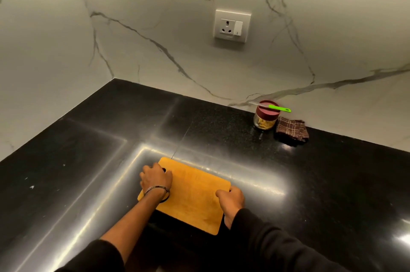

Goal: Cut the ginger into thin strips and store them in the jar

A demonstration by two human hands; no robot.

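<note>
Ginger strips seem to fill the lower part of the jar (265,119), though you can't make them out clearly at that range; the jar stands far off at the back right of the table (88,171), against the marble wall (155,16). Nearest you, both your hands are on the yellow cutting board (193,196), which lies flat on the dark table. Your left hand (156,179) rests over the board's left end by its handle hole, fingers curled over that edge, a metal bangle (155,189) at the wrist. Your right hand (230,199) grips the board's right edge, fingers wrapped round it. The board's surface between your hands is bare. Farther back, the jar wears a dark red lid, and a knife (271,107) with a green handle lies across that lid. Just beside the jar on its right sits a folded brown checked cloth (291,130). Above on the wall is a white socket (231,25)
</note>
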